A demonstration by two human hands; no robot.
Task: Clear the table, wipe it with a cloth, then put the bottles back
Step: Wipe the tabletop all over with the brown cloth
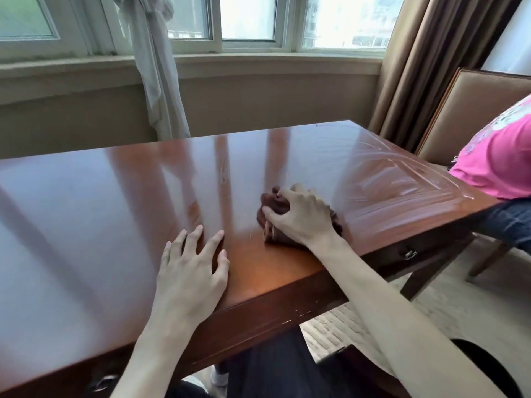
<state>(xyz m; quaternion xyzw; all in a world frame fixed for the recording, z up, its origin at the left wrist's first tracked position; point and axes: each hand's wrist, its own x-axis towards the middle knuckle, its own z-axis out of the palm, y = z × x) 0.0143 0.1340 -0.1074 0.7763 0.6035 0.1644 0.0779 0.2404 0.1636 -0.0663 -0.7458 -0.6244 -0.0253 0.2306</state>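
Note:
A glossy red-brown wooden table point(115, 196) fills the view. My right hand point(301, 216) grips a bunched dark brown cloth point(273, 203) and presses it onto the tabletop near the front right. Wet curved wipe streaks point(402, 185) cover the right end of the table. My left hand point(192, 268) rests flat on the tabletop near the front edge, fingers spread, holding nothing. No bottles are in view.
A person in a pink shirt point(494, 156) and jeans sits on a tan chair point(471, 104) at the table's right end. Behind the table are a window sill point(258, 61), a white curtain point(161, 81) and brown drapes point(425, 67). Carpet lies below.

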